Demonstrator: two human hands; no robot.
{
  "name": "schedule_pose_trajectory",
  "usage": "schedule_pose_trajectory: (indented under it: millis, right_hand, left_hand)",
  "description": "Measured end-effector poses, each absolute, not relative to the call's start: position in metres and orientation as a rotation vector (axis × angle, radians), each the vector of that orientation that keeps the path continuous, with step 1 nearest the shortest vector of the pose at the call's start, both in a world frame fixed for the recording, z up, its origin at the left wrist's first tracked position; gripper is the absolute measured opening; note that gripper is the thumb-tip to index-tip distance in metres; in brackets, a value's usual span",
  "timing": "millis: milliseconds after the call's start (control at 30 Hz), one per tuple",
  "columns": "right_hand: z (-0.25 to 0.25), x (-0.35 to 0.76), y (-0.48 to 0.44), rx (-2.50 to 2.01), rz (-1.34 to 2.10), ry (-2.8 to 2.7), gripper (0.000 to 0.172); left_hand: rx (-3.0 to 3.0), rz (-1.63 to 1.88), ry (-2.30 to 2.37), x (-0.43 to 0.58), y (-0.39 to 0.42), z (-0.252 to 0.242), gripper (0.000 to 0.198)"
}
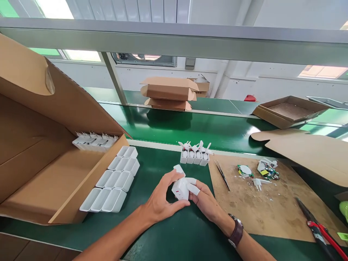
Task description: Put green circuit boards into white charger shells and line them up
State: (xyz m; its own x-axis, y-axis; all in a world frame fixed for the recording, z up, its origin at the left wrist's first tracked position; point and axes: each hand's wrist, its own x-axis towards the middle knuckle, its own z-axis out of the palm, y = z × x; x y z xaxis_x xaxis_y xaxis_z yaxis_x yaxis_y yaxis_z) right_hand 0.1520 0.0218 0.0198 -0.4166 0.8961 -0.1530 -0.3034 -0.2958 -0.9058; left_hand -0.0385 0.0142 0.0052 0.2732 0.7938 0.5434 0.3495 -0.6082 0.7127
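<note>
A small white plastic housing (179,190) with red marks on one face is held between both hands above the green bench. My left hand (160,194) grips its left side, with the thumb below and the fingers over the top. From the right, my right hand (205,199) pinches it with fingers in white finger covers. Just beyond the hands stands a row of white housings (194,157) with round parts inside and white plug pieces sticking up. Open-topped white cases (108,199) are lined up in several rows to the left.
A large open cardboard box (78,181) fills the left, with more white units (95,142) inside. On the stained board (244,210) lie tweezers (223,175), circuit boards (268,169), a plug piece (259,183) and red-handled cutters (317,226). Flat boxes (170,88) sit behind.
</note>
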Motion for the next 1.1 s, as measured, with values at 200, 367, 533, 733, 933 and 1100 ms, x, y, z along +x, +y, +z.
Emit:
schedule_pose_trajectory:
  millis: [200,367,533,733,933,1100]
  right_hand:
    - [0.028,0.148,0.019,-0.885,1.912,-0.884,0.038]
    - [0.026,0.148,0.020,-0.901,1.944,-0.864,0.039]
    - [0.023,0.147,0.020,-0.896,1.963,-0.850,0.039]
    - [0.025,0.146,0.019,-0.900,1.959,-0.886,0.038]
    - [0.028,0.145,0.019,-0.902,1.953,-0.909,0.035]
    - [0.027,0.146,0.019,-0.900,1.959,-0.900,0.035]
  left_hand:
    - [2.155,1.295,0.975,-0.041,0.019,0.002,0.096]
    - [2.148,1.294,0.976,-0.041,0.021,-0.006,0.086]
    - [2.131,1.293,1.034,-0.040,0.021,-0.007,0.084]
    - [2.145,1.341,1.008,-0.040,0.022,-0.006,0.089]
    - [2.114,1.307,1.023,-0.040,0.022,-0.007,0.088]
    - [2.096,1.258,1.009,-0.041,0.021,-0.005,0.085]
